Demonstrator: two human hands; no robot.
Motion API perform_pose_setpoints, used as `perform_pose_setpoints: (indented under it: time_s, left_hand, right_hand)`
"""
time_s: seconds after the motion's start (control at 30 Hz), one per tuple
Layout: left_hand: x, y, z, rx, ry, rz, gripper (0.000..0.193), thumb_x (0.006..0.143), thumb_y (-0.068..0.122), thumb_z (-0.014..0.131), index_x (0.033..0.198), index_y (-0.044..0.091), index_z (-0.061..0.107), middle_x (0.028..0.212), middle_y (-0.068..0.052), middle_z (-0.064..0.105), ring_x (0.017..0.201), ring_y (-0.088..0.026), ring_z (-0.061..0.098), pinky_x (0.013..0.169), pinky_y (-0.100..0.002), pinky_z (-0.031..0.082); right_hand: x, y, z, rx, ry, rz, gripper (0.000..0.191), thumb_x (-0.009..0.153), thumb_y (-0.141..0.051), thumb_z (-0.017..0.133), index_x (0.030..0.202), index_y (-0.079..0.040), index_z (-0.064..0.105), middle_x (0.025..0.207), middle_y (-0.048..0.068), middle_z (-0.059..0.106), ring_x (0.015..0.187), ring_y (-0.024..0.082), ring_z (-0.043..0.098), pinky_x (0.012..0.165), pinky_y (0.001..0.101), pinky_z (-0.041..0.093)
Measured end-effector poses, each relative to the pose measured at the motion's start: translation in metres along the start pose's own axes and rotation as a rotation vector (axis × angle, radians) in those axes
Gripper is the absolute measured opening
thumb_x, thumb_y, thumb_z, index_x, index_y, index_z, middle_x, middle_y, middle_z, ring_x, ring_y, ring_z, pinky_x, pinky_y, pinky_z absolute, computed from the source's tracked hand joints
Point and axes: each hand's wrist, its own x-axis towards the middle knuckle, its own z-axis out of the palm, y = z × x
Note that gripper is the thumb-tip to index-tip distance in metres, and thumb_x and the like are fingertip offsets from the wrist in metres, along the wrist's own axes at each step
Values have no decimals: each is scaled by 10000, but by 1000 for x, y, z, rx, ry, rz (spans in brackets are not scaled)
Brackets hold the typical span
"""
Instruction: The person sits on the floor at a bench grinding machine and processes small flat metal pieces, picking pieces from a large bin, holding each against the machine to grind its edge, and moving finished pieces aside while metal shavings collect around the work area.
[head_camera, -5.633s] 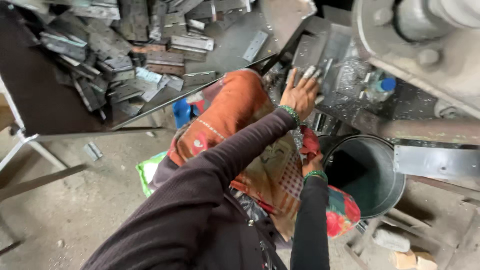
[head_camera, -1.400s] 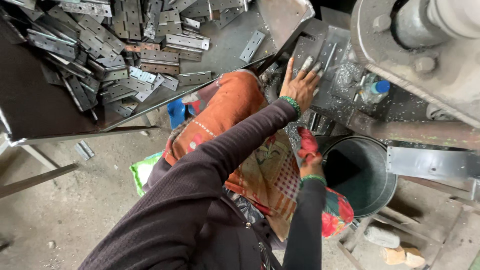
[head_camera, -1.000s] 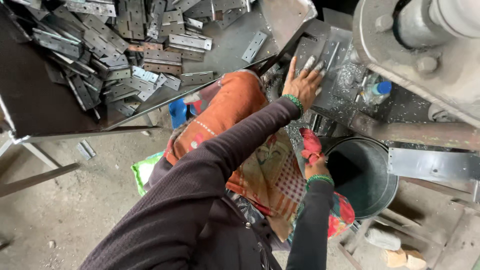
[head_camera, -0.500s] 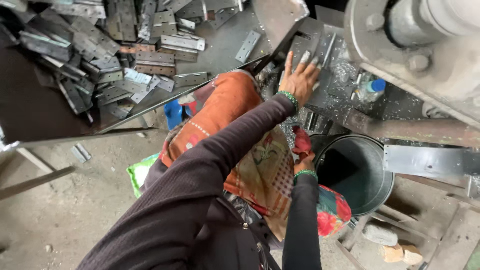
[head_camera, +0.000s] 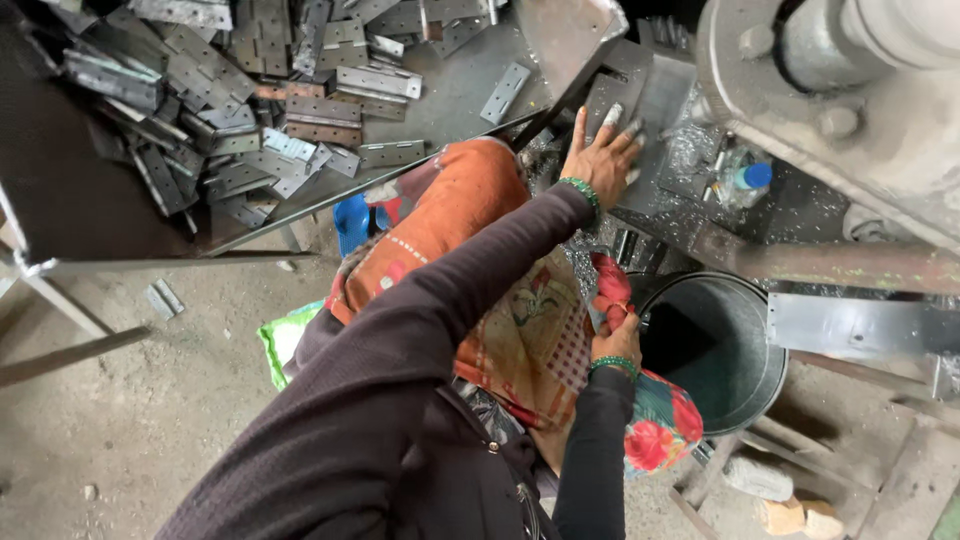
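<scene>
- The left hand lies flat, fingers spread, on a grey metal plate on the press bed — whether it grips the plate is hard to say.
- The right hand is closed on a red cloth, just beside the rim of a metal bucket.
- A tray heaped with metal hinges slopes down at the left, well apart from both hands.
- A small bottle with a blue cap stands near the plate.
</scene>
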Motion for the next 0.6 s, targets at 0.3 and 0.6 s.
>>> perform_pose_setpoints:
  time_s: [0.3, 0.6]
  left_hand:
    - [-71, -113, -82, -458, -230, -39, 396, 965, 407, 652, 1292, 188, 695, 1217, -124, 708, 1141, -332, 663, 997, -441, 527]
    - [-116, -258, -93, 137, 172, -487, 612, 847, 375, 745, 1383, 152, 551, 1464, -97, 545, 1322, -318, 497, 1014, -592, 436]
  right_hand:
    - [-1, -11, -10, -33, -63, 38, 498, 901, -334, 679, 1271, -52, 500, 1162, 290, 684, 1061, 503, 656, 895, 583, 511]
    - [-6, -16, -17, -60, -94, 93, 536, 911, -367, 699, 1308, -69, 499, 1105, 285, 713, 1039, 497, 680, 899, 576, 523]
